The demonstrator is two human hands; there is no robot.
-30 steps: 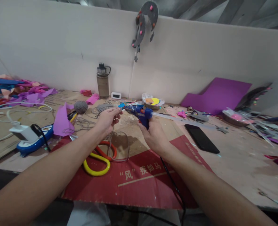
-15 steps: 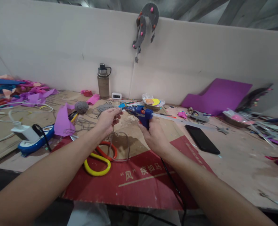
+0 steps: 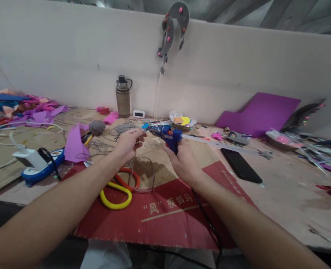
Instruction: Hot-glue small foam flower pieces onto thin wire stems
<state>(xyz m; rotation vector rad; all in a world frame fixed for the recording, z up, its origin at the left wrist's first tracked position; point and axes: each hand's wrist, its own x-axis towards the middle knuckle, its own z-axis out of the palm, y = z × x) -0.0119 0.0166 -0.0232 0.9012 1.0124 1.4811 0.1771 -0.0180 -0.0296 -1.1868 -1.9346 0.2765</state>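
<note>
My right hand (image 3: 186, 160) is wrapped round the handle of a blue hot glue gun (image 3: 172, 137), which points left. A long clear glue stick (image 3: 218, 144) juts from its back. My left hand (image 3: 130, 144) pinches thin grey yarn (image 3: 153, 175) right at the gun's nozzle; the exact spot between finger and thumb is too small to make out. From that hand the yarn trails down in loops onto the cardboard. Below my left forearm lie scissors with a yellow and an orange-red handle (image 3: 116, 203), their blades mostly hidden.
Red-printed cardboard (image 3: 159, 231) covers the table front. A grey yarn ball (image 3: 97, 127), a power strip (image 3: 44, 168) and felt scraps (image 3: 27, 108) are on the left. A water bottle (image 3: 123, 99) stands behind. To the right lie a phone (image 3: 241, 165) and a purple sheet (image 3: 259, 116).
</note>
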